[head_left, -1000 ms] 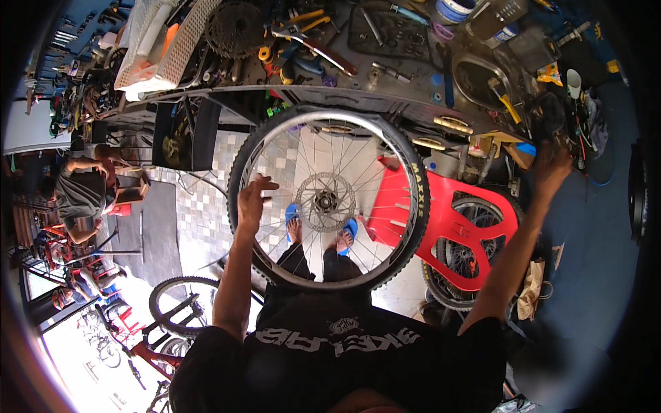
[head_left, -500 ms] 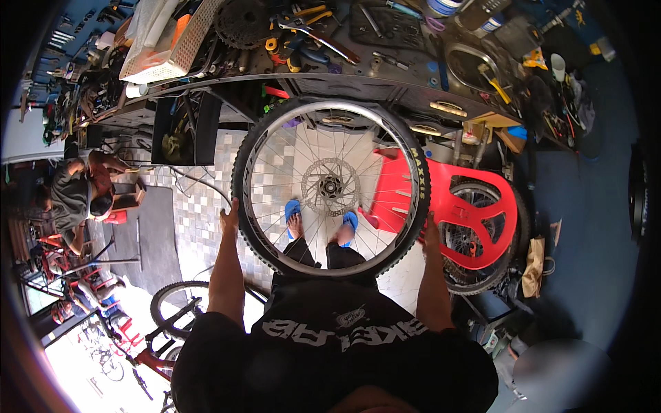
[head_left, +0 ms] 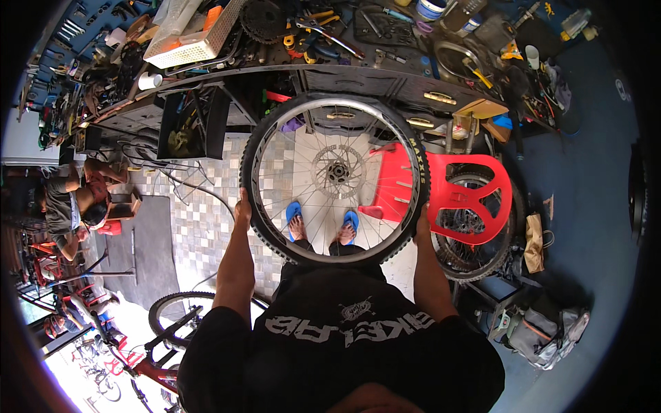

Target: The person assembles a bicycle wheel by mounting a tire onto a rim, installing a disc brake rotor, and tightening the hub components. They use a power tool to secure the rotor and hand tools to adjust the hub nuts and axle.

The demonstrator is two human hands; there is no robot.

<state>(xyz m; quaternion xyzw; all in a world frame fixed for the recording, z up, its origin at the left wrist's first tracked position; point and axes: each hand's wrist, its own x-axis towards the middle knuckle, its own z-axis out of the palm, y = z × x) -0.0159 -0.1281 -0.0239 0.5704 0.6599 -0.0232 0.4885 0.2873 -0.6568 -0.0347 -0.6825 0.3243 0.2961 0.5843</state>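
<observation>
Both hands are on a bike wheel (head_left: 335, 180) here — knobby black tire, silver rim, spokes and a brake disc at the hub. It's held up flat in front of the person's chest, so you look straight through the spokes down to their feet in blue sandals (head_left: 294, 213) on the tiled floor (head_left: 200, 220).

The left hand (head_left: 242, 206) is on the left side of the tire with its fingers wrapped around the tread. The right hand (head_left: 421, 221) grips the opposite side the same way, fingers closed on the rubber. The wheel isn't resting on anything, just hanging between the two hands.

Right beyond the wheel is a long dark table (head_left: 385, 79) buried in tools — pliers, wrenches, a chainring, a white mesh basket (head_left: 196, 34). To the right, partly behind the tire, sits a red plastic chair (head_left: 468, 193) with another wheel (head_left: 482, 227) leaning behind it. A grey bag (head_left: 544, 330) lies on the floor lower right. Off to the left another person (head_left: 72, 203) is crouched down low, and a red bike frame (head_left: 148, 365) shows at the bottom left.
</observation>
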